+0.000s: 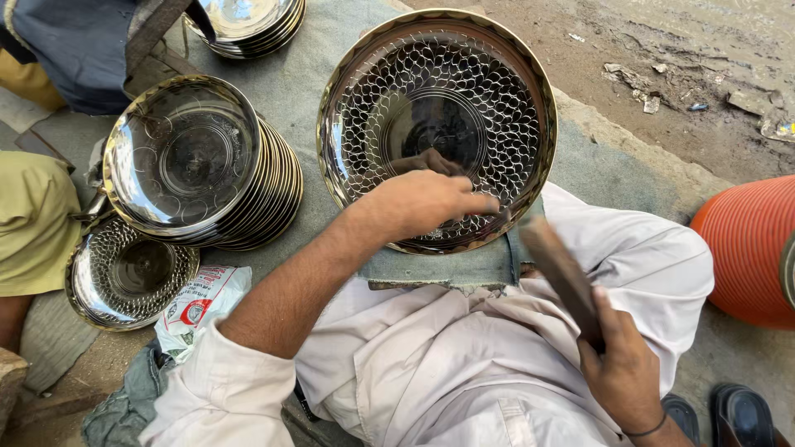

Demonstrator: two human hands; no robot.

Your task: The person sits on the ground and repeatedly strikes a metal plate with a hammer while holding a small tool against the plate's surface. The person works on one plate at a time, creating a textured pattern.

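Across the upper centre of the frame, a patterned metal plate (436, 108) is propped on a lap. Its lower rim is pinched by the left hand (414, 203); a wooden mallet (563, 277) is gripped in the right hand (623, 364), lower right.

A large round metal plate (436, 124) with a scale-like hammered pattern rests on a grey cloth pad (447, 266) over the person's lap. The left hand (418, 203) lies closed on the plate's near rim, apparently pinching a small tool that is mostly hidden. The right hand (623, 364), nearer the body, grips a dark wooden mallet (559, 273) whose head points toward the plate. Beyond the left forearm sits a stack of plain shiny plates (207, 165), with one patterned plate (131, 273) beside it. An orange ribbed container (745, 248) stands past the right hand.
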